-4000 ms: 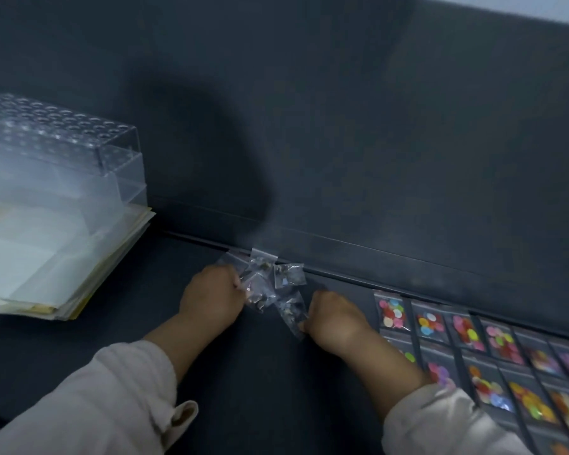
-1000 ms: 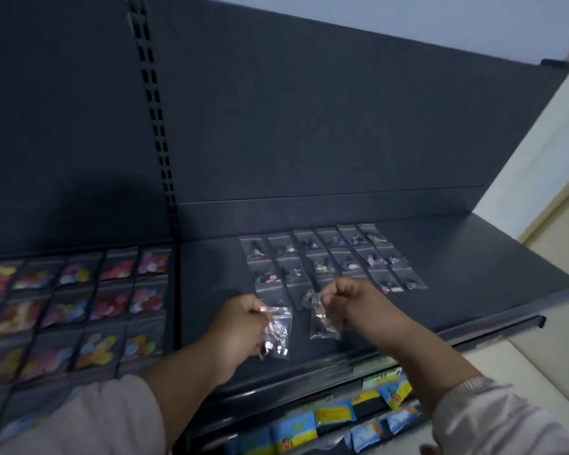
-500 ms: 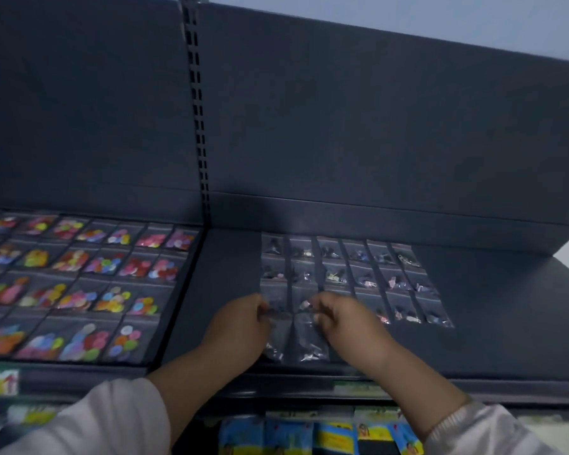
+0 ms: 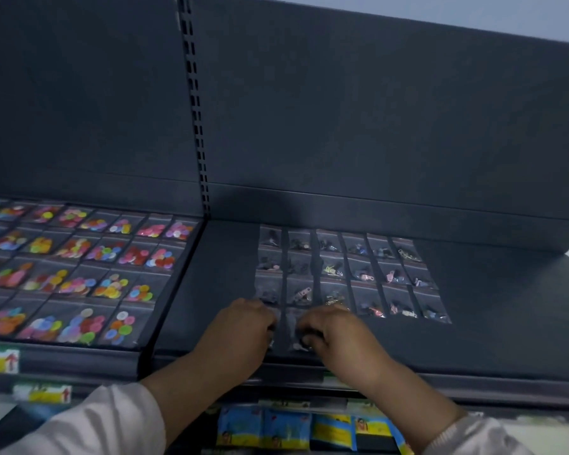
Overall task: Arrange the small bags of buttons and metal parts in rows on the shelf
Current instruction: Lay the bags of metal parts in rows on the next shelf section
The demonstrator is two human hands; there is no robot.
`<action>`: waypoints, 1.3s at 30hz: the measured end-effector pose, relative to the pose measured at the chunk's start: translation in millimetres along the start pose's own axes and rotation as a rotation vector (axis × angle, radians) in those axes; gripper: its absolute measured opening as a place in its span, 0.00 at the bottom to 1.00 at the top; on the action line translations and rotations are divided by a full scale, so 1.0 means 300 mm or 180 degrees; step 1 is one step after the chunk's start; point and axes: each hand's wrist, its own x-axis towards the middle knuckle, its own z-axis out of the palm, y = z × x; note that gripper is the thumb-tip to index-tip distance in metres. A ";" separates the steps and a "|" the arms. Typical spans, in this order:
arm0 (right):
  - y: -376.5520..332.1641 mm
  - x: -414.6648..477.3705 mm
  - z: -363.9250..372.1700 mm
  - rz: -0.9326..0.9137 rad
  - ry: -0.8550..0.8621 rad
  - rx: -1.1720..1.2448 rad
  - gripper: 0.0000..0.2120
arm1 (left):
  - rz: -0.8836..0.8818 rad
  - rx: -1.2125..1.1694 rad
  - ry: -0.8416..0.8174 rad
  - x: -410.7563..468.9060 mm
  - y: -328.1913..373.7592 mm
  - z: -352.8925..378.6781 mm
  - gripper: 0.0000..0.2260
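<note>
Small clear bags of metal parts [image 4: 362, 274] lie in three rows on the dark shelf [image 4: 493, 323], right of the slotted upright. My left hand [image 4: 240, 330] and my right hand [image 4: 335, 330] rest side by side at the shelf's front, just below the rows' left end. Each hand pinches a clear bag of metal parts; one bag [image 4: 293, 330] shows between them, flat on the shelf. The left hand's bag is mostly hidden under the fingers. Bags of coloured buttons [image 4: 89, 267] fill the left shelf section in several rows.
A slotted upright [image 4: 197, 126] divides the dark back panel. Below the shelf's front edge hang blue and yellow packets [image 4: 296, 431]. Yellow price labels [image 4: 0, 361] sit on the lower left rail. Bare shelf stretches to the right of the metal-part bags.
Four seconds ago both hands gathered loose bags near a clear box. Since then they carried two bags to the metal-parts rows and lowered them onto the shelf's front.
</note>
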 end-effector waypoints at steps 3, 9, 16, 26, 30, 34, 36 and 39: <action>0.002 0.000 0.003 -0.0009 -0.0048 0.0036 0.08 | -0.0009 -0.0002 -0.0024 0.000 -0.002 0.006 0.09; 0.001 0.002 -0.003 -0.0066 -0.0099 -0.0034 0.10 | -0.0055 0.0055 -0.0013 -0.002 0.002 0.009 0.09; -0.018 0.028 -0.036 -0.0153 0.0120 -0.0128 0.11 | -0.0098 -0.0234 0.0535 -0.022 0.001 -0.021 0.15; -0.156 0.131 -0.035 -0.0526 0.0217 -0.0508 0.12 | -0.0575 0.0072 0.0909 -0.122 -0.114 -0.143 0.15; -0.278 0.194 -0.013 -0.0664 0.0114 -0.0543 0.19 | -0.0819 0.0317 0.0990 -0.205 -0.189 -0.220 0.17; -0.431 0.264 0.033 -0.0916 0.0000 -0.0614 0.21 | -0.1028 0.0551 0.1070 -0.321 -0.285 -0.311 0.20; -0.528 0.305 0.064 -0.1044 -0.0045 -0.0639 0.21 | -0.1197 0.0644 0.1078 -0.396 -0.355 -0.362 0.20; -0.700 0.366 0.122 -0.1246 -0.0051 -0.0595 0.19 | -0.1436 0.0750 0.1113 -0.524 -0.474 -0.448 0.22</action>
